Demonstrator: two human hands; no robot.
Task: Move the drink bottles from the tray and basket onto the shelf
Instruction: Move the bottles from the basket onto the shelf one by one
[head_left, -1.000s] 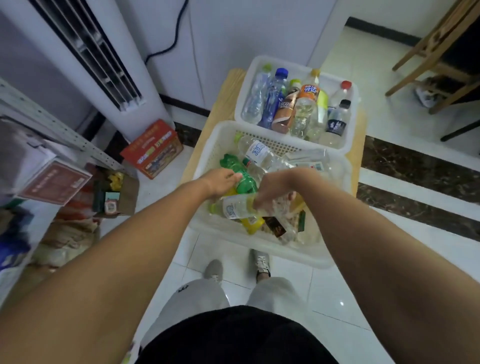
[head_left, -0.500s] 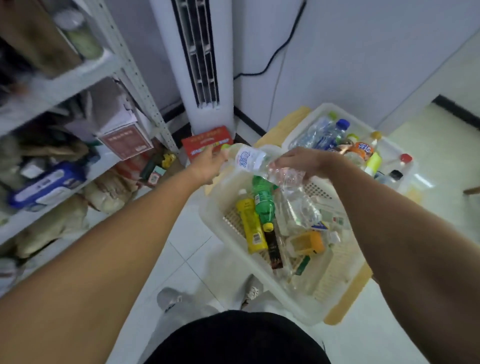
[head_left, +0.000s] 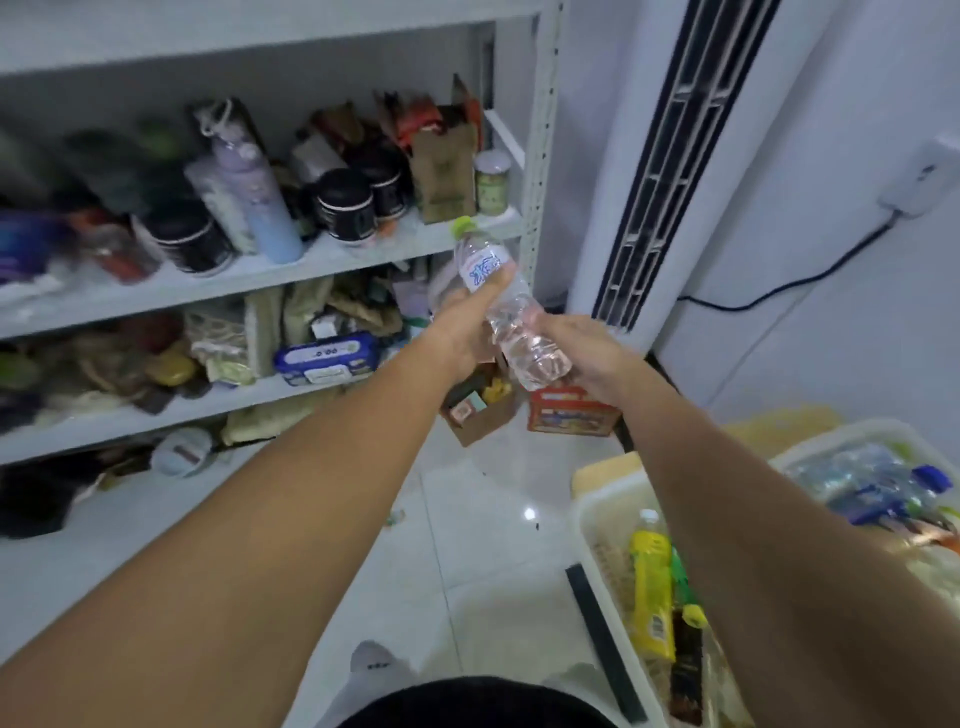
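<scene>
A white metal shelf (head_left: 218, 283) fills the left side, its boards crowded with jars, bags and a pale lavender flask (head_left: 260, 208). A white tower air conditioner (head_left: 592, 197) stands just to the right of it. At the lower right a wooden bench (head_left: 605, 470) carries the white basket (head_left: 582, 519) and, behind that, the tray (head_left: 831, 441). The basket holds a yellow bottle (head_left: 649, 592) lying beside a green one (head_left: 680, 582). The tray holds clear bottles with blue caps, all blurred.

The person's two bare arms reach forward over the tiled floor. The left hand (head_left: 467, 325) grips the upper half of a clear water bottle (head_left: 519, 332), thumb laid across its blue-and-white label. The right hand (head_left: 587, 353) holds the lower end, its fingers wrapped round the base. The bottle is in the air, tilted, its green cap up and just in front of the edge of the shelf's jar board. A red box (head_left: 566, 415) sits on the floor below the hands.
</scene>
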